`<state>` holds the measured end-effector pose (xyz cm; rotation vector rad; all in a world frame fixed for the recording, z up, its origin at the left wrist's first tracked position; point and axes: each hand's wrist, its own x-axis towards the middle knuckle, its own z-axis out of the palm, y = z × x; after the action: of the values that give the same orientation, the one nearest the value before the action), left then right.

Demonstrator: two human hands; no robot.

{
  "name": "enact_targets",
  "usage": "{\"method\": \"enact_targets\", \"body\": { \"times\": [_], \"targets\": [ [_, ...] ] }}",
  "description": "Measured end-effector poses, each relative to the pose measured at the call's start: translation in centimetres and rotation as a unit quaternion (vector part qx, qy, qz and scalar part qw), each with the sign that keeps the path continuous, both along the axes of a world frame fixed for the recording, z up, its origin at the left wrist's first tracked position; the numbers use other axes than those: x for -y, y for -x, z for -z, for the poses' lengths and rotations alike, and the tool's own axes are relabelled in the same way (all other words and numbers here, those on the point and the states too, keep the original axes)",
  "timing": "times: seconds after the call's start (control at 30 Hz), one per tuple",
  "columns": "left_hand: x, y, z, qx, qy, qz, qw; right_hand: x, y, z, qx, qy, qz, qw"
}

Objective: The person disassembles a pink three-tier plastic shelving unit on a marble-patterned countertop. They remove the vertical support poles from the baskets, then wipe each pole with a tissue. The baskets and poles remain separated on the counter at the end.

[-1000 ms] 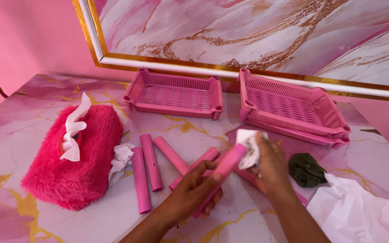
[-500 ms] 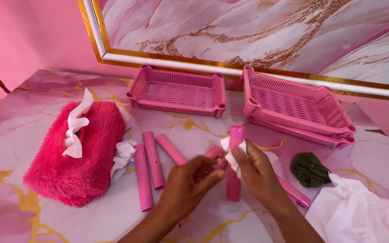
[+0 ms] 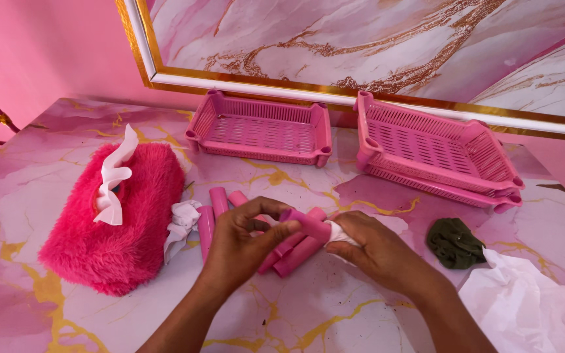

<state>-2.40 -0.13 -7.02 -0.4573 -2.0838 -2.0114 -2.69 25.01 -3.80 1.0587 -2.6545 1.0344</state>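
Note:
My left hand (image 3: 243, 245) grips one end of a pink tube (image 3: 308, 224) held level above the marble table (image 3: 361, 307). My right hand (image 3: 377, 252) pinches a small white tissue (image 3: 337, 232) against the tube's other end. Under the hands lie several more pink tubes (image 3: 217, 202) side by side, partly hidden by my fingers.
A fuzzy pink tissue box (image 3: 116, 219) with a white tissue sticking out sits at left, a crumpled tissue (image 3: 181, 222) beside it. Two pink baskets (image 3: 259, 127) (image 3: 436, 150) stand at the back. A dark green cloth (image 3: 454, 243) and white paper (image 3: 531, 301) lie at right.
The tube was upright half a second ago; now it lies level between both hands, lower and nearer the table. The tissue has moved to the tube's right end.

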Motion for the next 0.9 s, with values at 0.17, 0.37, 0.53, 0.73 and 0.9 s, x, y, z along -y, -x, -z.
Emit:
{"method": "enact_targets", "body": {
  "times": [0.17,0.37,0.53,0.73,0.9],
  "targets": [
    [0.2,1.1,1.1,0.054,-0.069,0.002,0.996,-2.3,0.3,-0.7,0.184,-0.002,0.059,0.981],
    [1.3,0.5,-0.2,0.004,0.093,0.055,0.994,-3.1,0.2,-1.5,0.110,0.041,0.008,0.993],
    [-0.9,-2.2,-1.1,-0.102,0.424,0.035,0.899,-1.0,-0.9,-1.3,0.131,-0.070,0.064,0.987],
    [-2.3,-2.8,-0.4,-0.080,0.339,0.095,0.932,-2.9,1.0,0.4,0.091,0.078,0.079,0.990],
    [-2.7,-3.0,0.7,0.111,0.166,0.160,0.967,-5.7,2.6,1.8,0.105,0.275,0.204,0.934]
  ]
}}
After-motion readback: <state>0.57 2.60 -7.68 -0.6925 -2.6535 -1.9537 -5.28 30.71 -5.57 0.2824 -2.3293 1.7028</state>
